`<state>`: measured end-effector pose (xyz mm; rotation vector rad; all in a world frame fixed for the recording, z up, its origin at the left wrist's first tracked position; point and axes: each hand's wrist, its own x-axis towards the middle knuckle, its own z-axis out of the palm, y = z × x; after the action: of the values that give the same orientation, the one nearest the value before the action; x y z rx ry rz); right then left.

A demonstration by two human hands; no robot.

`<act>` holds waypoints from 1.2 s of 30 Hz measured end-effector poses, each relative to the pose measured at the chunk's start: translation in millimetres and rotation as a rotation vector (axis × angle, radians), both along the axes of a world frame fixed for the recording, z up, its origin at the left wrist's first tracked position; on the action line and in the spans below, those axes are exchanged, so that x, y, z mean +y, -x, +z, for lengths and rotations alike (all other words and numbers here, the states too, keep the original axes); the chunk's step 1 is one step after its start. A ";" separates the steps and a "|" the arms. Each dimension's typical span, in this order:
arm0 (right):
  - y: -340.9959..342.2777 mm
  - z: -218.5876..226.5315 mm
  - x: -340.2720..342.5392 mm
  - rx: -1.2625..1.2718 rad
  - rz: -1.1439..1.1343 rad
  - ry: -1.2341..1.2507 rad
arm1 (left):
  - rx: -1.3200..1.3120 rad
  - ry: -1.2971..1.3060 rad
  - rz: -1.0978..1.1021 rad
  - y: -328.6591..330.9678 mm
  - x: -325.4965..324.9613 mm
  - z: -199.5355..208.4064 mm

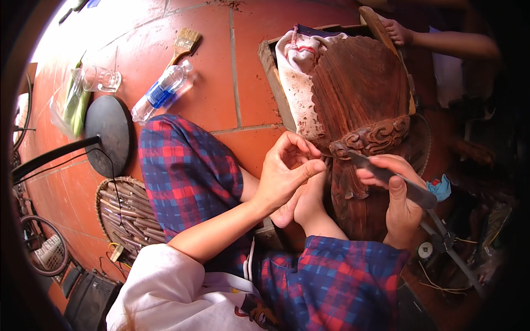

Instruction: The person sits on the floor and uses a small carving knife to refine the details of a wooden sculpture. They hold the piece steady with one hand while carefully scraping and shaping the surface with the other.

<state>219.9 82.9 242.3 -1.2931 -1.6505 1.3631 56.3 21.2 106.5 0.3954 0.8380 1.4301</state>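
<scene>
My left hand (290, 174) hovers over my bare foot, just left of a carved scroll (367, 138) on a dark wooden piece. Its fingers curl loosely, with the thumb apart and nothing visible between them. On the right, a dark grey flat bar (419, 194) with a rounded end passes between the thumb and fingers of my right hand (403, 212), closed around it. The bar's thin far end points at the scroll; I cannot tell what it is. Above the scroll spreads a broad reddish-brown panel (359, 83) with a scalloped edge, resting against a stained white cloth (301, 94).
Another person's hand (398, 32) rests by a wooden frame (270, 66). On the tiles lie a brush (185, 43), a bottle (165, 88), a glass (109, 81) and a round black lamp base (107, 138). A basket (102, 207) holds several rods. Poles (466, 265) stand at right.
</scene>
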 end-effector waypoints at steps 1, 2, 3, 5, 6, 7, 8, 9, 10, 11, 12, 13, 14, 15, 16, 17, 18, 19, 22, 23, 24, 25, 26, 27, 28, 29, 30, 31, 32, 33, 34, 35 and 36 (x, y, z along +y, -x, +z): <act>5.5 -0.5 -1.7 -0.052 -0.110 -0.005 | -0.081 0.094 -0.024 -10.5 -4.4 -7.1; 6.0 -9.3 -0.9 -0.107 -0.130 -0.045 | -0.157 0.196 -0.049 -19.2 -5.3 -7.1; 6.7 -15.0 -0.2 -0.179 -0.108 -0.138 | -0.188 0.242 -0.104 -26.5 -1.4 -1.3; 15.7 -19.0 -1.6 -0.354 -0.011 -0.341 | -0.242 0.171 -0.093 -48.6 1.8 -8.8; 19.4 -18.4 -1.8 -0.463 0.052 -0.461 | -0.278 0.118 -0.118 -54.5 8.1 -10.0; 19.6 -26.7 -1.3 -0.428 0.091 -0.522 | -0.324 0.117 -0.114 -60.3 9.5 -8.5; 20.6 -28.8 -2.9 -0.466 0.108 -0.537 | -0.269 0.075 -0.066 -67.1 11.5 -13.7; 18.0 -30.7 -3.4 -0.461 0.128 -0.527 | -0.198 0.094 -0.039 -75.9 11.2 -20.7; 16.6 -32.0 -3.9 -0.457 0.149 -0.515 | -0.155 0.090 -0.025 -81.0 7.1 -28.9; 15.7 -30.8 -4.2 -0.450 0.164 -0.488 | -0.115 0.085 -0.013 -83.4 7.3 -30.4; 15.2 -29.6 -4.8 -0.443 0.180 -0.459 | -0.104 0.057 -0.014 -83.5 5.6 -32.9; 15.4 -29.1 -4.6 -0.436 0.197 -0.430 | -0.093 0.029 -0.014 -84.3 4.2 -35.1; 14.6 -30.4 -3.3 -0.440 0.161 -0.415 | -0.081 0.025 -0.049 -82.5 7.7 -30.2; 13.3 -32.6 -2.9 -0.444 0.120 -0.399 | -0.068 0.020 -0.089 -77.2 12.8 -20.3; 11.6 -34.8 -2.2 -0.447 0.079 -0.383 | -0.054 0.016 -0.129 -74.7 15.1 -15.1; 11.3 -36.2 0.0 -0.415 0.053 -0.376 | -0.185 0.050 -0.079 -82.4 16.6 -14.0; 13.5 -35.3 1.0 -0.396 0.036 -0.358 | -0.129 0.094 -0.071 -84.4 13.8 -15.9; 16.1 -34.5 -0.1 -0.406 0.055 -0.359 | -0.073 0.137 -0.063 -86.2 10.9 -18.1; 17.4 -29.7 -0.3 -0.471 0.131 -0.375 | -0.030 0.082 -0.117 -75.2 10.9 -19.2; 17.5 -29.0 -1.7 -0.501 0.162 -0.376 | -0.039 0.037 -0.148 -70.8 9.6 -19.6; 14.0 -34.2 -0.8 -0.441 0.087 -0.337 | -0.078 0.048 -0.123 -72.9 12.5 -19.0; 15.5 -34.5 0.4 -0.408 0.045 -0.325 | -0.116 0.059 -0.097 -77.8 17.3 -17.7; 16.8 -33.7 1.6 -0.374 0.003 -0.315 | -0.108 0.064 -0.081 -78.7 17.6 -17.3; 18.6 -33.2 0.5 -0.406 0.013 -0.349 | -0.100 0.070 -0.067 -79.6 16.9 -17.0; 18.9 -32.9 -0.3 -0.422 0.042 -0.354 | -0.092 0.080 -0.052 -80.5 15.3 -17.1; 18.9 -32.6 -0.9 -0.438 0.069 -0.359 | -0.095 0.071 -0.055 -76.4 11.1 -18.0; 18.8 -32.3 -1.5 -0.454 0.096 -0.365 | -0.097 0.063 -0.059 -73.3 9.4 -19.1; 18.6 -32.0 -1.7 -0.470 0.122 -0.370 | -0.103 0.083 -0.067 -74.5 12.6 -18.7; 18.4 -32.5 0.4 -0.406 0.032 -0.307 | -0.108 0.102 -0.075 -75.9 16.4 -18.5; 18.6 -32.7 0.5 -0.401 0.003 -0.313 | -0.130 0.104 -0.073 -79.4 18.9 -16.0; 19.1 -32.3 -0.1 -0.392 -0.023 -0.320 | -0.106 0.114 -0.066 -82.7 16.5 -20.3; 18.3 -31.9 -0.5 -0.406 0.040 -0.343 | -0.084 0.127 -0.058 -85.3 14.5 -24.8; 17.2 -31.0 -1.5 -0.421 0.102 -0.366 | -0.062 0.141 -0.050 -87.7 12.1 -29.0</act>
<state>202.7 81.4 211.3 -1.3446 -2.1543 0.8164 144.0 33.3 77.5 0.2620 0.8674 1.3212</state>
